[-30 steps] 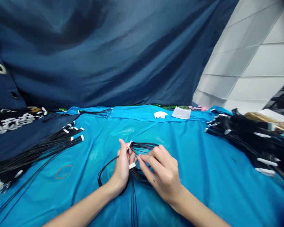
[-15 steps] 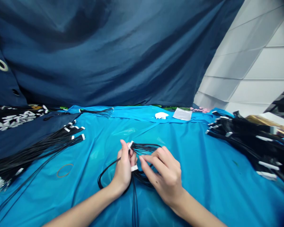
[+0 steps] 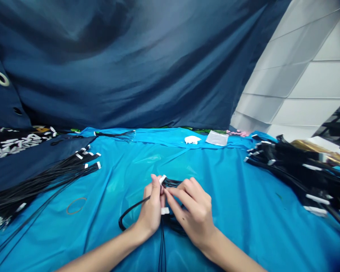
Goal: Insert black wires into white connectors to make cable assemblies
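Between thumb and fingers, my left hand point(image 3: 150, 211) grips a white connector point(image 3: 162, 179) that has a row of thin black wires point(image 3: 172, 183) running out to the right. My right hand point(image 3: 195, 213) is closed in a pinch at the connector's lower end, thumb and index fingertips pressed together near the wires; whether a single wire is between them is hidden. A second white connector point(image 3: 164, 210) hangs just below the left fingers. The black cable point(image 3: 124, 213) loops out left of my left hand, and several loose wires point(image 3: 162, 249) trail down toward me.
Bundles of black cables with white connectors lie at left point(image 3: 53, 173) and right point(image 3: 289, 170). White connector pieces point(image 3: 19, 142) are heaped at far left. A rubber band point(image 3: 76, 206) rests on the blue sheet point(image 3: 229, 226). Farther back are a white lump point(image 3: 192, 139) and a clear plastic bag point(image 3: 217, 138).
My right hand has moved left and its fingertips now meet the connector in my left hand. My left hand and the connector have shifted slightly right and down.
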`<state>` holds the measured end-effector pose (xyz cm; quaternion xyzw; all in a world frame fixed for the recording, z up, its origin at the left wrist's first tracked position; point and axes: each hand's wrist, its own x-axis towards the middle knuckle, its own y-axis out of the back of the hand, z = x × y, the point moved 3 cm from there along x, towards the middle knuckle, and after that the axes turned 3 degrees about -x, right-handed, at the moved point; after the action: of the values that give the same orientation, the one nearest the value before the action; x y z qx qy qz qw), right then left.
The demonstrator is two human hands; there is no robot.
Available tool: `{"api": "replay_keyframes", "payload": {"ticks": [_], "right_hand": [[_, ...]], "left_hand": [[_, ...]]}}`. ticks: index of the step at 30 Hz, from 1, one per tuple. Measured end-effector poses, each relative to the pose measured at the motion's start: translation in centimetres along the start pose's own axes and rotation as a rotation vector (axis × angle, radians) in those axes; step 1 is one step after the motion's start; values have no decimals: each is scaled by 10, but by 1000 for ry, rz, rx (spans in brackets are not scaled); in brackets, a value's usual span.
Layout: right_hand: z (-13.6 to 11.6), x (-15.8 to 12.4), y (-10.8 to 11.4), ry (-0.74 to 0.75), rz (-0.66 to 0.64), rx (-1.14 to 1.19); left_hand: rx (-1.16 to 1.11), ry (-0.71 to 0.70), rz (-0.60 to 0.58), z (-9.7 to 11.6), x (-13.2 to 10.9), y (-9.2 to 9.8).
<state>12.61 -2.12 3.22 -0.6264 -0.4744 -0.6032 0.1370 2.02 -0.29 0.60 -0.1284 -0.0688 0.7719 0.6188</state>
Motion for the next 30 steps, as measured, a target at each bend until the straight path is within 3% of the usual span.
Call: {"api": "replay_keyframes", "payload": {"ticks": [4, 12, 14, 18, 22, 30], "right_hand": [[1, -3, -3, 27, -16, -15], [3, 1, -1, 2, -60, -9], [0, 3, 0, 76, -84, 36], [-4, 1, -2, 296, -213, 98], [-2, -2, -8, 393, -301, 86], [-2, -4, -10, 545, -239, 5]], "left_hand": [[-8, 6, -96, 0, -4, -5], [-52, 26, -98, -1, 12, -2], [-68, 64, -42, -3, 20, 2], [-87, 191, -38, -7, 32, 8], [-67, 246, -5, -7, 34, 12], [-79, 290, -38, -9, 31, 11]]}}
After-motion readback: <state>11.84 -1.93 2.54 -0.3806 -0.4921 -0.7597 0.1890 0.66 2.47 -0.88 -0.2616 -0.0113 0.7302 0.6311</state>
